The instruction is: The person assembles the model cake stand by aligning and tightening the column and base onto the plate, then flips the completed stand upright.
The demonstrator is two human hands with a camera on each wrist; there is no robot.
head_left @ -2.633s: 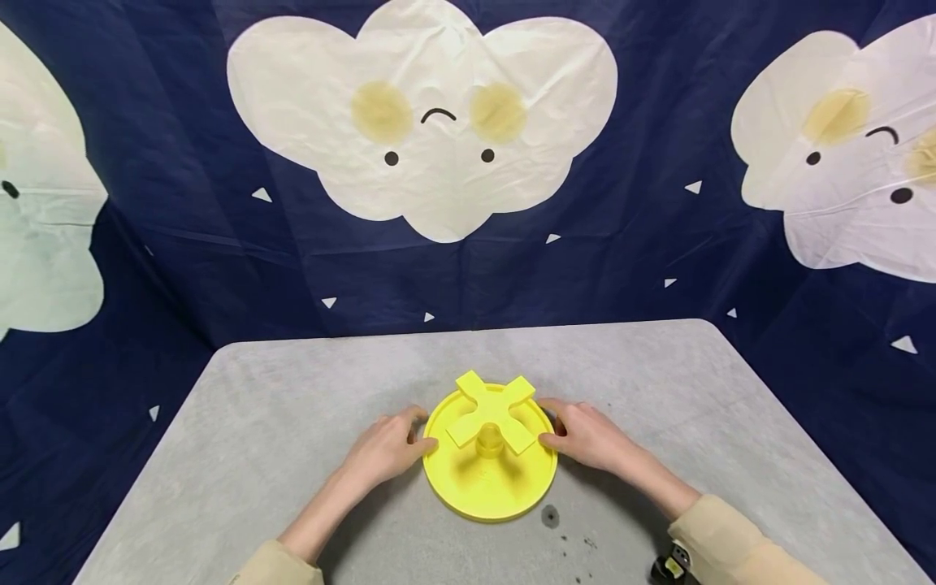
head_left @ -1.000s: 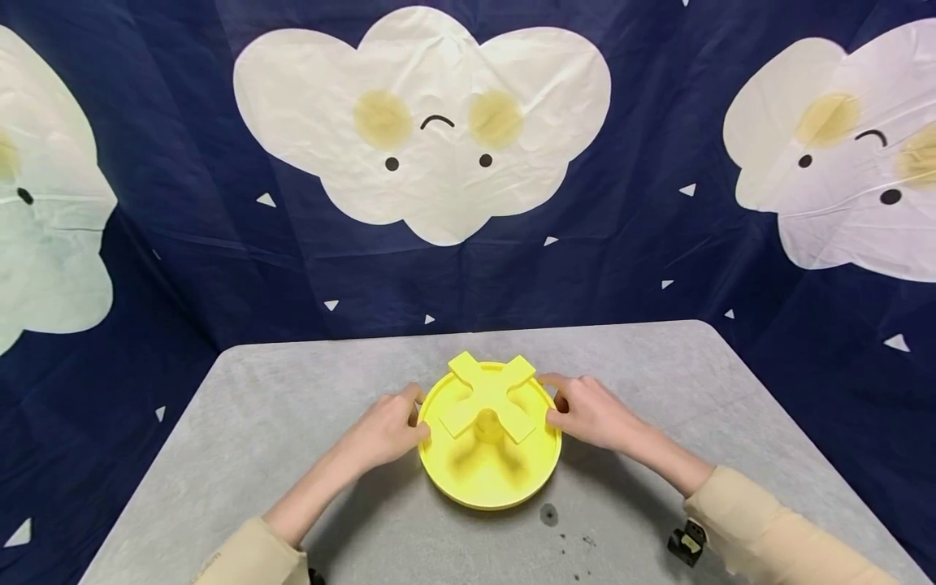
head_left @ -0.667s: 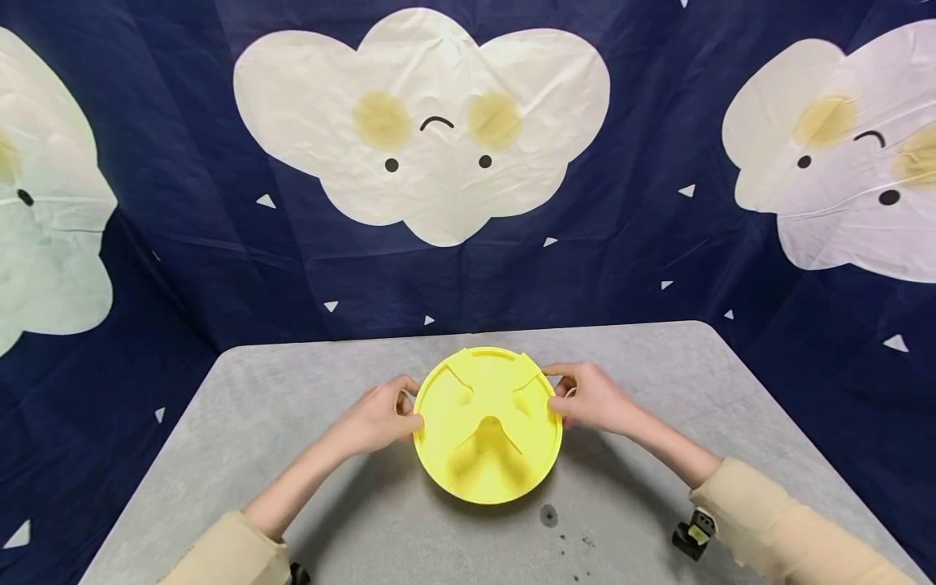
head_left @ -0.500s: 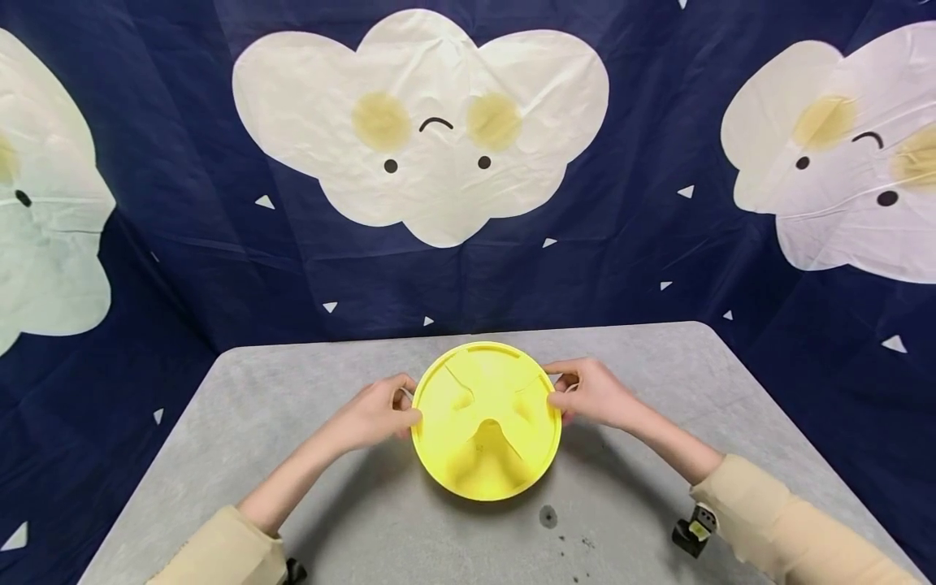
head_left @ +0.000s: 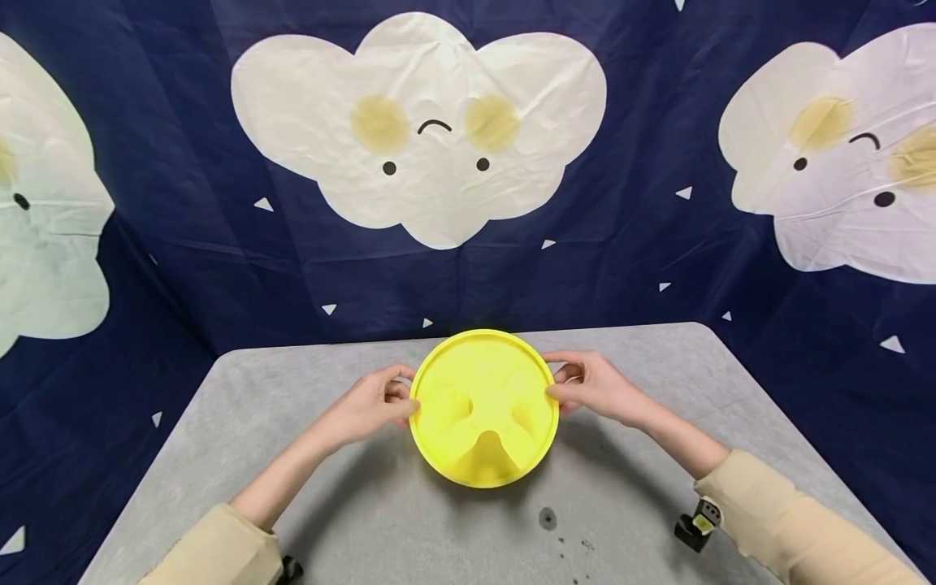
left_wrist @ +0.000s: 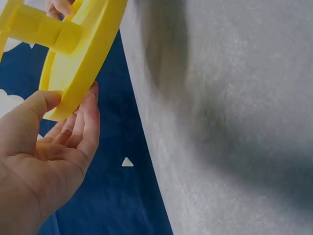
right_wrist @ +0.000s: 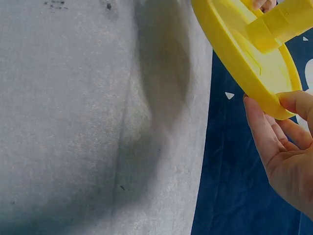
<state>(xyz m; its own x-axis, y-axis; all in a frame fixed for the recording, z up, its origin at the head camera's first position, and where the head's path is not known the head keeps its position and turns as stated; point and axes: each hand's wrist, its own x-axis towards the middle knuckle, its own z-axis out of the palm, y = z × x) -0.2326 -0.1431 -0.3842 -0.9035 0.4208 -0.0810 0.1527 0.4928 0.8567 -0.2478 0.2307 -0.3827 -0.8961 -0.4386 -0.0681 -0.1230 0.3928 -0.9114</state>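
A round yellow plastic dish (head_left: pixel 483 406) with a raised rim is off the table, its inner face tilted toward the head camera. From its middle rises a thick stepped post (left_wrist: pixel 49 30), topped by a cross-shaped piece that blends into the dish in the head view. My left hand (head_left: pixel 369 408) pinches the left rim, thumb on the inner side and fingers behind. Opposite it, my right hand (head_left: pixel 603 392) grips the right rim the same way. In the right wrist view, the fingers (right_wrist: pixel 261 129) lie along the outside of the dish.
Below is a grey table (head_left: pixel 351 512) with rounded far corners, bearing a dark spot (head_left: pixel 548 518) and smaller specks. A navy cloth (head_left: pixel 629 268) with printed white clouds hangs behind and at both sides. A black wrist device (head_left: pixel 697 526) sits by the right sleeve.
Both hands have lifted the yellow dish toward the head camera and tipped its near side down. The cross-shaped top, plainly visible earlier, now merges with the dish.
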